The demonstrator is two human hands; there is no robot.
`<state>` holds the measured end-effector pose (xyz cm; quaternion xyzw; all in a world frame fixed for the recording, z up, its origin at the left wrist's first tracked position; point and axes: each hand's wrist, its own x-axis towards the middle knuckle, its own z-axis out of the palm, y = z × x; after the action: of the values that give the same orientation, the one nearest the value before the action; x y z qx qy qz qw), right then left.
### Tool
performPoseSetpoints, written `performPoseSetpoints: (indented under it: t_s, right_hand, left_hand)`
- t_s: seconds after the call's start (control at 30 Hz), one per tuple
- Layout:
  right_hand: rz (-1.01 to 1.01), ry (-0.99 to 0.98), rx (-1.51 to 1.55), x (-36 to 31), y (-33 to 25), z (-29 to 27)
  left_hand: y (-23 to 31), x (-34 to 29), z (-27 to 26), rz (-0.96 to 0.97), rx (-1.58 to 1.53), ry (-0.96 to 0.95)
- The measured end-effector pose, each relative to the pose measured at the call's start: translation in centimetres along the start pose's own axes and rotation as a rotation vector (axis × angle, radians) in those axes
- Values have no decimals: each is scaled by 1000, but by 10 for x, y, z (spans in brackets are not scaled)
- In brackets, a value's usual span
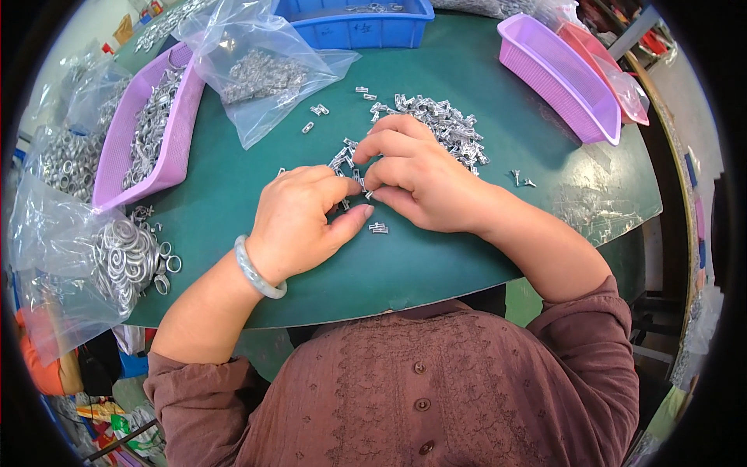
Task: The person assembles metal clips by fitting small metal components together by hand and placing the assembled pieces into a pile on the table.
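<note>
Your sleeves fill the lower edge, and both forearms run up from them onto the green mat. Your left hand wears a pale bangle at the wrist and rests knuckles up, thumb stretched toward the right. Your right hand sits just beside it, a little farther from you, fingers curled down and in.

Finding: the two hands meet fingertip to fingertip over a few small metal clips at the near-left end of the clip pile. The fingers of both hands are pinched together there. Whether each pinch is closed on a clip you cannot tell, since the fingertips cover the spot.

Position of the work: the pile lies beyond your right knuckles and trails away up and to the right of them. Your right hand is the nearer one to it; your left would have to reach across. One clip pair lies loose just below the tip of your left thumb, under the heel of the right hand, its long axis running left to right. It is touched by neither hand.

Surroundings: a purple tray of metal parts stands well to the left of your left hand, with loose rings in an open bag outside your left wrist. A clear bag lies beyond the left knuckles.
</note>
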<state>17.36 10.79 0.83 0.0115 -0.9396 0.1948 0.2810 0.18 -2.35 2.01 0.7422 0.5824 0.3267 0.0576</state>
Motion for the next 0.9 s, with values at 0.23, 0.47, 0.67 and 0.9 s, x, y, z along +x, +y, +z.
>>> performPoseSetpoints:
  t_s: [0.23, 0.47, 0.67, 0.9]
  right_hand:
    - [33, -47, 67, 0, 1, -3]
    - [32, -98, 22, -3, 0, -7]
    - [38, -107, 25, -2, 2, -7]
    - [65, -42, -191, 0, 2, 1]
  left_hand:
    - [-5, -2, 5, 39, 32, -3]
    - [-4, -2, 6, 102, 51, 33]
    - [-3, -2, 6, 110, 68, 33]
    - [-7, -4, 6, 195, 12, -109]
